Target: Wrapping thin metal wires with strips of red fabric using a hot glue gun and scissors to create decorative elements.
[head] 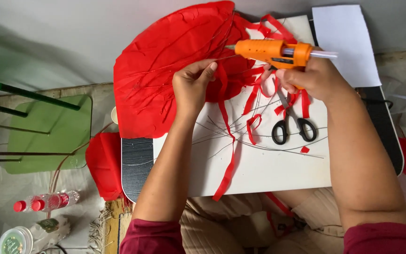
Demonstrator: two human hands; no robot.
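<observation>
Right hand (306,77) closed around an orange glue gun (271,51), nozzle pointing toward the left hand. Left hand (193,84) pinches a thin wire against the big red paper petal (165,66), fingertips (210,67) just beside the nozzle tip. The petal lies past the left hand, partly off the white board (269,169) that serves as tabletop on the lap. Black-handled scissors (292,127) sit just below the right hand, with red paper strips (226,155) and loose wires around them.

To do it well, I'd judge: keep the wire pressed flat along the petal, lay a thin bead, keep fingertips clear of the hot nozzle, hold until set.
</observation>
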